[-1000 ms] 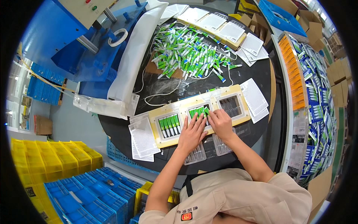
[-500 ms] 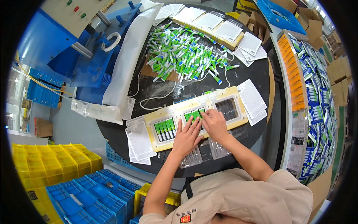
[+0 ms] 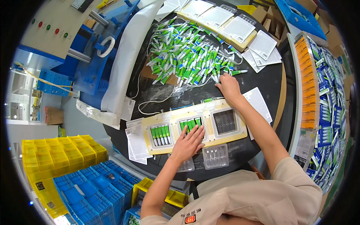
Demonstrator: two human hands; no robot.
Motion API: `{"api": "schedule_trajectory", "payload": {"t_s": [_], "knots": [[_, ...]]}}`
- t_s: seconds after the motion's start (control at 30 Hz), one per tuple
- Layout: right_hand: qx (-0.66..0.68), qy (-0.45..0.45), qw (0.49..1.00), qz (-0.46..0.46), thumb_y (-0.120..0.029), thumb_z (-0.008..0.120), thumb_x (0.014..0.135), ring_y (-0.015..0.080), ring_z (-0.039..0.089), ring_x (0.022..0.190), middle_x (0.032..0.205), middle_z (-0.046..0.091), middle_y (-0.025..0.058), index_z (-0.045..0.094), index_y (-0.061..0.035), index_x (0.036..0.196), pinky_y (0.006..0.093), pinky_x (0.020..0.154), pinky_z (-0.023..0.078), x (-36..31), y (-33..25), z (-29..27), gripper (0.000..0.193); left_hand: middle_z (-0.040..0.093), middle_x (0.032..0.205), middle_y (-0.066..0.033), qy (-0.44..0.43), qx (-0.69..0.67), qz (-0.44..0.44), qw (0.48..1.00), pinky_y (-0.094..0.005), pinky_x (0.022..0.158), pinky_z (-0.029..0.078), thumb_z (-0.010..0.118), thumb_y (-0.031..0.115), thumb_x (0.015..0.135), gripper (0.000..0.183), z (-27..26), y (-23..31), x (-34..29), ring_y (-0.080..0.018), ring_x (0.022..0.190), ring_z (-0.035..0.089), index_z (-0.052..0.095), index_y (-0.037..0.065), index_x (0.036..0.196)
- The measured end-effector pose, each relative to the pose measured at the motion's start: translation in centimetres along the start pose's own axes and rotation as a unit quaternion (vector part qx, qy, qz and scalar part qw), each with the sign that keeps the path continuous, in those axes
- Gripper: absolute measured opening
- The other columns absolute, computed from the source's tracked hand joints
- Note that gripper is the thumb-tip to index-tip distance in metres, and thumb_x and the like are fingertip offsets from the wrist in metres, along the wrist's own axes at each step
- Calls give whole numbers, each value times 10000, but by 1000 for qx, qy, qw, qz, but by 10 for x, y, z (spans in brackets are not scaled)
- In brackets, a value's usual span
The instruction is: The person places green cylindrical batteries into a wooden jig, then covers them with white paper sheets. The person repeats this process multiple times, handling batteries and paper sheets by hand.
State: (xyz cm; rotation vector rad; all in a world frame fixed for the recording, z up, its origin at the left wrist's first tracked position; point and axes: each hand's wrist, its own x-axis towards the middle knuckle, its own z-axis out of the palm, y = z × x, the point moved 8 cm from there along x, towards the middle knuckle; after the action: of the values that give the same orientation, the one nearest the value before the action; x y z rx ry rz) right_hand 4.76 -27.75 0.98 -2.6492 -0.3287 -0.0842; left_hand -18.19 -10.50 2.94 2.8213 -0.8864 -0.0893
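My left hand [image 3: 187,145] lies palm down with its fingers stretched over the middle compartment of a cream-coloured tray frame [image 3: 173,130]. Small green-and-white tubes [image 3: 190,123] lie side by side under and beyond the fingertips, partly hidden. More such tubes [image 3: 160,135] fill the left compartment in a row. In the right compartment, a clear plastic blister [image 3: 225,121] holds no tubes. My right hand [image 3: 228,87] is at the near right edge of a loose heap of tubes [image 3: 187,52]; its thumb and curled fingers stand apart beside the nearest tubes. I see nothing held between them.
Two clear blister trays lie before the frame, one in full view [image 3: 215,156]. Printed white cards [image 3: 138,142] are stacked beside it. A second frame with cards [image 3: 225,26] stands far back. Left are a blue machine [image 3: 88,71] and crates [image 3: 90,191]; right, packaged tubes [image 3: 326,123].
My right hand has left the middle compartment and moved away from me to the heap's edge. My left hand stays at the compartment, its fingers now over the tubes' lower part.
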Motion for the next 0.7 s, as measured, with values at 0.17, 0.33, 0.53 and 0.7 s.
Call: {"api": "schedule_trajectory", "payload": {"t_s": [0.17,0.33,0.53,0.7], "knots": [[41,-6,999,-12,-122,756,831,401,672,893,950,677,194,692,23,935,474,797,537,-5,-3,-2,190,317,1650,-102,18,-50,-81,995,-525,1251,178,615,425,973,725,1,-12,-11,-275,1532,281,361,101,1569],[165,8,986,-13,-76,747,798,324,705,825,876,695,167,693,22,997,396,749,567,-37,-4,-44,228,295,1653,-143,5,-42,-110,993,-526,1243,191,585,475,985,716,5,-16,-14,-291,1539,257,380,105,1562],[214,22,964,-159,28,719,782,294,693,903,1048,686,125,703,-17,1094,354,774,583,-119,-41,-87,316,309,1652,-103,15,-11,-88,996,-518,1242,202,565,500,989,711,6,-17,-18,-281,1535,266,380,132,1567],[30,30,945,-324,-26,692,781,263,675,954,1093,655,105,684,-15,1081,366,778,573,-172,-70,-75,301,311,1652,-93,3,-23,-69,997,-501,1248,211,567,494,991,713,8,-20,-21,-274,1533,268,368,134,1574]]}}
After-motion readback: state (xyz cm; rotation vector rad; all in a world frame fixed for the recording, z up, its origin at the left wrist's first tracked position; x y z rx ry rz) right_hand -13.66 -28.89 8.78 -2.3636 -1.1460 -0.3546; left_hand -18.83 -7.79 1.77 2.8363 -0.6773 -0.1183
